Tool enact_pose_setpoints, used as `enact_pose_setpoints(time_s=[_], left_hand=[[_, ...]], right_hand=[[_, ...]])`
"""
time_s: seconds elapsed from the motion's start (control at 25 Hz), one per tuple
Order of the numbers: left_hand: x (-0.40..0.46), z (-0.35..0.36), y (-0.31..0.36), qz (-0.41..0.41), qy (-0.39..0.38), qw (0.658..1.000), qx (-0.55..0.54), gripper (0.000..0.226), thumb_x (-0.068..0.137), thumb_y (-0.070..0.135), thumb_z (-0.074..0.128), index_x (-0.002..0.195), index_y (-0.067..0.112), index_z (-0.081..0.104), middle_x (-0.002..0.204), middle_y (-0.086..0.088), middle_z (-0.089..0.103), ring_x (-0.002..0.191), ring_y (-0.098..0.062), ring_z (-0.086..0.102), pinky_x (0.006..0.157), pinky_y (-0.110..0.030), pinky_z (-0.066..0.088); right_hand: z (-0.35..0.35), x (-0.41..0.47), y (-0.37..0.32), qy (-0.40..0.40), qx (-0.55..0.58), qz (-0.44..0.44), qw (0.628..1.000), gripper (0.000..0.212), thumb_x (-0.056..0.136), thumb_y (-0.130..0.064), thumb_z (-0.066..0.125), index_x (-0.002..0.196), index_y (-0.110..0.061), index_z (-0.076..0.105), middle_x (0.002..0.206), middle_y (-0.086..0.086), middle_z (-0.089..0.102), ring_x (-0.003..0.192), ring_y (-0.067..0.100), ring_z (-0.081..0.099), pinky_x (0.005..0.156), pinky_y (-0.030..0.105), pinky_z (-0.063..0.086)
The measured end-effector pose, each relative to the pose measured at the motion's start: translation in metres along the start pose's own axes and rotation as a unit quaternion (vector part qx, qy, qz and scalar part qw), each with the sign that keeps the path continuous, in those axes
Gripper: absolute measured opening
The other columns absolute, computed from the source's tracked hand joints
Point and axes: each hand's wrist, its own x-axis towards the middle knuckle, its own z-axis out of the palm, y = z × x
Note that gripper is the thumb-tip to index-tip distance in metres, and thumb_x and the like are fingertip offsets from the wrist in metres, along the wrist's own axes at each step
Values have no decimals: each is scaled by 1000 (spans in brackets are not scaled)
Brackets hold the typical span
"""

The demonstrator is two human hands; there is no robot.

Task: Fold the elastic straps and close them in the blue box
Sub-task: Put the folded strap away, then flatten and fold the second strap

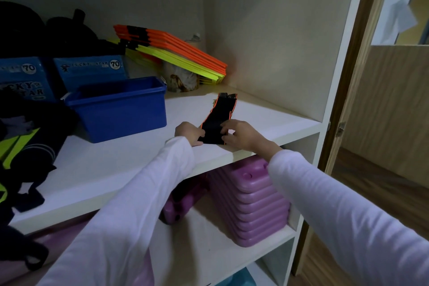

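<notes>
2 hands on the elastic straps (pixel 219 121), near the front edge of the white shelf (pixel 130 162). Left hand (pixel 189 132) grips the near end of the bundle from the left, fingers curled onto it. Right hand (pixel 239 133) pinches the same end from the right, fingers (pixel 226 126) bent over the top. The straps are black with orange edging, stacked flat, far end fanned out toward the back of the shelf. Near end looks doubled over under my fingers, can't tell how far. The blue box (pixel 120 109) sits on the same shelf to the left of the straps, apart from them, open top, no lid on it. Behind it 2 blue cartons (pixel 90 69) marked 70. Orange and yellow flat markers (pixel 176 51) lean at the back. Purple stacked blocks (pixel 253 202) on the shelf below.
</notes>
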Motion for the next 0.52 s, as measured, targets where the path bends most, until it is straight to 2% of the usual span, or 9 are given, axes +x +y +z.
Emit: enact_pose_setpoints(time_s=[0.08,0.12,0.16,0.24,0.32,0.4,0.44,0.52], left_hand=[[-6,4,1,25,-37,999,-21,25,88,-2,56,69,15,55,73,-1,55,61,-10,54,50,-14,54],[-10,7,2,28,-57,998,-32,19,89,-2,54,80,13,60,80,-4,57,62,-10,54,45,-12,52],[-13,10,4,30,-70,997,-34,16,90,-1,53,95,9,64,89,-6,58,65,-12,56,45,-12,52],[-16,15,6,31,-84,996,-10,30,89,0,56,118,-3,62,100,-11,57,79,-19,60,57,-17,55],[-19,16,6,34,-106,994,10,38,83,-3,62,122,-6,59,108,-15,58,92,-22,59,67,-19,55],[-20,14,6,41,-149,988,8,49,79,-8,66,127,-6,56,108,-17,59,93,-23,60,70,-17,55],[-23,12,6,54,-162,985,24,51,78,-9,66,128,-6,55,104,-16,60,90,-23,61,70,-16,55],[-25,11,7,139,-128,972,137,46,79,-2,68,124,-1,59,98,-9,56,88,-20,58,73,-18,54]], right_hand=[[-6,-7,2,-10,17,5,1000,26,87,-15,57,110,-7,65,116,11,66,104,27,60,92,34,47],[-8,-11,4,-18,16,1,1000,30,87,-19,59,115,-11,64,116,9,66,104,25,60,91,32,47],[-11,-15,6,-26,5,-10,1000,35,87,-24,62,120,-13,62,119,7,64,105,24,59,89,29,45],[-17,-21,9,-37,-29,-37,998,45,86,-31,64,128,-17,58,123,4,61,104,20,58,85,21,39],[-19,-23,12,-47,-87,-56,994,45,89,-30,61,131,-16,55,125,6,61,104,21,60,84,22,39],[-19,-23,12,-45,-188,-89,977,41,94,-27,52,131,-10,54,120,12,64,105,27,61,85,28,43],[-18,-22,11,-17,-239,-124,963,38,95,-24,47,127,-5,57,111,15,67,100,30,64,80,31,47],[-15,-25,12,39,-289,-193,937,36,88,-21,43,101,0,69,77,14,71,68,29,69,52,27,50]])
